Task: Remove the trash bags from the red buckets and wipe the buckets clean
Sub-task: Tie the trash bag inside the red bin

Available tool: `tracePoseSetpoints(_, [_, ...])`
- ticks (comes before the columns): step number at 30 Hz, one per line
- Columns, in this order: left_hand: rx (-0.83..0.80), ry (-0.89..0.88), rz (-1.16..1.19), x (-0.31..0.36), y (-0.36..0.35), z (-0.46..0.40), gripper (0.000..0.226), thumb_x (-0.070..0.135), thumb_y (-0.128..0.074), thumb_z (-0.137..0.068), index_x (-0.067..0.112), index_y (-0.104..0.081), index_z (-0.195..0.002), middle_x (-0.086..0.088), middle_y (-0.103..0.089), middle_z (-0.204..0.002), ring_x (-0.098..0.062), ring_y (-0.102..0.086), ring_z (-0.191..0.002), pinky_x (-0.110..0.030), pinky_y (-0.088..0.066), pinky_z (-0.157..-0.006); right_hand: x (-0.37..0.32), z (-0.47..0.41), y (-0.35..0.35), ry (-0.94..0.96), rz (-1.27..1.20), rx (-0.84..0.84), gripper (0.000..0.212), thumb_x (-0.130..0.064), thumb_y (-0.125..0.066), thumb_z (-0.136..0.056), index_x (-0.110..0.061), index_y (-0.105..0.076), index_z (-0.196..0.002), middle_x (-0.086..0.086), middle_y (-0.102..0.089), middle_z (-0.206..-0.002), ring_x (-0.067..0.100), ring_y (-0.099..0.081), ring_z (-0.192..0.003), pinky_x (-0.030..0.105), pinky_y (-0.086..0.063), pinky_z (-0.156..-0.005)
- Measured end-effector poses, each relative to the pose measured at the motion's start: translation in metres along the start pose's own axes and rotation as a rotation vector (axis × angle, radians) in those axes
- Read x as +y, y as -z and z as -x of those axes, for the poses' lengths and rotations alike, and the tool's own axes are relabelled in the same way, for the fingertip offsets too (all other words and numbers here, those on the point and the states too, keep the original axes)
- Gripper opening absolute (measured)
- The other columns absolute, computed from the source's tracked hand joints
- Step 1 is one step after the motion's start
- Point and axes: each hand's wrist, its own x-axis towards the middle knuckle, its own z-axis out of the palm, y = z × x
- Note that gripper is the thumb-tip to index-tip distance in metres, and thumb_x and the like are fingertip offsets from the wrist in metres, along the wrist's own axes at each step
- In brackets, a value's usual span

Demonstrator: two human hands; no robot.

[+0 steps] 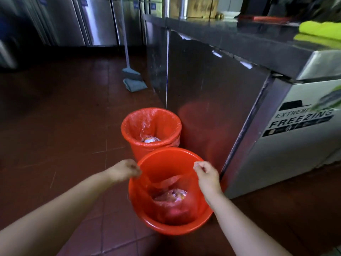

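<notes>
1. Pinching the thin, red-tinted translucent plastic trash bag at its top edge, we hold it with both hands: our left hand grips the bag's edge at the left rim, our right hand grips it at the right rim, fingers curled on the film in both cases.
2. We have the bag's mouth stretched between the two hands, across the opening of the near round red plastic bucket, which sits on the dark red tiled floor directly below and between our hands.
3. We see the bag's edge already off the rim and sagging inside; its weighted bottom, holding pale crumpled rubbish, lies low in the bucket.
4. We judge the key relation to be this: the bag hangs straight down from the hands, its long axis roughly vertical, and both hands are about equally near, one on each side. The coming move looks like a lift straight up, hands drawn together so the mouth closes.
5. We judge the film flimsy; pulling unevenly could tear it or tip the bucket.
6. Just beyond, touching or almost touching the near bucket, we see a second red plastic bucket with its red-tinted bag liner folded over the rim, some waste at the bottom.
7. To our right stands a stainless-steel freezer counter, with a bright yellow-green cloth on top that we judge suitable for wiping.
8. Farther off, a grey broom with its dustpan leans against the counter's end.
</notes>
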Motion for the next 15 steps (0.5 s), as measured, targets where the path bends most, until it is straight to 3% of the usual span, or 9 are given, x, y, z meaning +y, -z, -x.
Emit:
tracePoseSetpoints(2, [-0.093, 0.094, -0.301, -0.002, -0.006, 0.008, 0.010, 0.003, -0.062, -0.082, 0.001, -0.071, -0.083, -0.013, -0.066, -0.081, -0.012, -0.056, -0.068, -0.020, -0.044, -0.066, 0.009, 0.010, -0.002, -0.066, -0.065, -0.092, 0.017, -0.012, -0.059, -0.091, -0.008, -0.061, -0.074, 0.016, -0.069, -0.091, 0.031, -0.062, -0.096, 0.017, -0.042, -0.071])
tracePoseSetpoints(4, [-0.099, 0.165, -0.400, -0.003, -0.011, 0.017, 0.019, 0.002, -0.061, -0.082, 0.000, -0.072, -0.097, -0.014, -0.069, -0.091, -0.002, -0.054, -0.058, -0.009, -0.040, -0.056, 0.012, 0.019, -0.003, -0.088, -0.136, -0.141, 0.020, -0.012, -0.059, -0.091, -0.005, -0.057, -0.072, 0.022, -0.066, -0.094, 0.034, -0.059, -0.097, 0.017, -0.041, -0.070])
tracePoseSetpoints(6, [-0.091, 0.165, -0.370, -0.001, -0.012, 0.024, 0.021, -0.001, -0.059, -0.081, -0.001, -0.071, -0.098, -0.005, -0.069, -0.079, 0.004, -0.051, -0.053, -0.006, -0.040, -0.053, 0.007, 0.025, -0.004, -0.082, -0.183, -0.185, 0.021, -0.014, -0.060, -0.090, -0.008, -0.056, -0.071, 0.022, -0.066, -0.096, 0.032, -0.061, -0.096, 0.018, -0.042, -0.073])
tracePoseSetpoints(9, [-0.082, 0.094, -0.246, 0.005, -0.012, 0.030, 0.016, -0.004, -0.061, -0.080, 0.004, -0.072, -0.088, 0.016, -0.061, -0.052, 0.008, -0.055, -0.048, -0.007, -0.042, -0.058, -0.001, 0.031, -0.011, -0.024, -0.176, -0.257, 0.021, -0.010, -0.059, -0.090, -0.016, -0.061, -0.070, 0.008, -0.071, -0.086, 0.017, -0.065, -0.089, 0.014, -0.043, -0.077])
tracePoseSetpoints(12, [-0.112, 0.025, -0.075, 0.008, -0.023, 0.028, 0.023, -0.005, -0.065, -0.079, 0.016, -0.067, -0.073, 0.014, -0.064, -0.054, 0.005, -0.059, -0.057, -0.012, -0.045, -0.069, 0.000, 0.036, -0.027, -0.009, -0.136, -0.394, 0.022, -0.002, -0.061, -0.087, -0.024, -0.062, -0.082, -0.001, -0.069, -0.090, 0.015, -0.064, -0.089, 0.023, -0.046, -0.085])
tracePoseSetpoints(15, [-0.105, -0.039, 0.127, 0.002, -0.041, 0.017, 0.023, -0.003, -0.065, -0.083, 0.017, -0.067, -0.073, 0.011, -0.066, -0.058, 0.000, -0.061, -0.064, -0.012, -0.045, -0.071, 0.012, 0.041, -0.048, 0.030, 0.005, -0.551, 0.038, -0.011, -0.074, -0.077, -0.032, -0.057, -0.103, -0.010, -0.061, -0.093, 0.001, -0.056, -0.081, 0.017, -0.044, -0.082])
